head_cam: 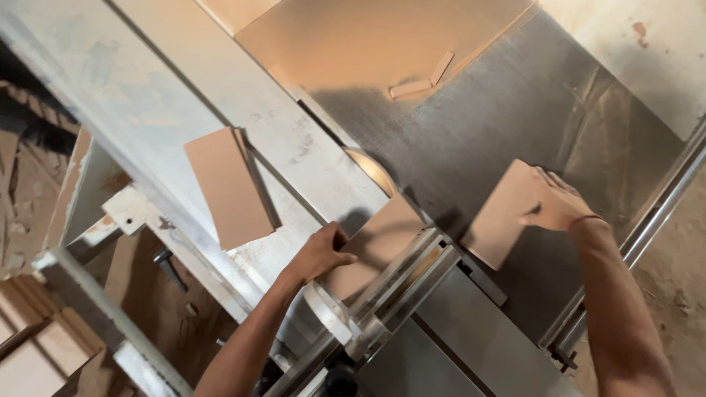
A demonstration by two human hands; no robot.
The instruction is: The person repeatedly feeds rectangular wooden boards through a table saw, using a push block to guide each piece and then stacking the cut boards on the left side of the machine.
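Left hand (321, 254) rests on a brown board piece (375, 246) lying on the saw desk (515, 103); fingers (340, 237) curled down over the near edge of the piece, thumb at its side — a press-and-grip, hand mostly closed on it. That piece sits between the saw blade (370, 167) and the metal fence rail (401, 283), its lower edge against the rail.

Right hand (557, 202) lies flat on a second board piece (504, 217) to the right of the blade; fingers spread and extended, palm down on its far corner — pressing, not wrapped around it. This piece lies on the bare steel part of the desk, tilted relative to the rail, apart from the first piece.

Blade shows only as a curved arc rising out of the slot; cannot tell whether it spins.

Elsewhere: a third rectangular board offcut (228, 187) lies on the pale sliding carriage (243, 95) to the left, well apart from both hands; two small thin wood strips (421, 82) lie on the far end of the desk in a dusting of sawdust; a round guide bar (654, 213) runs along the right edge; stacked boards (33, 345) sit on the floor at lower left.
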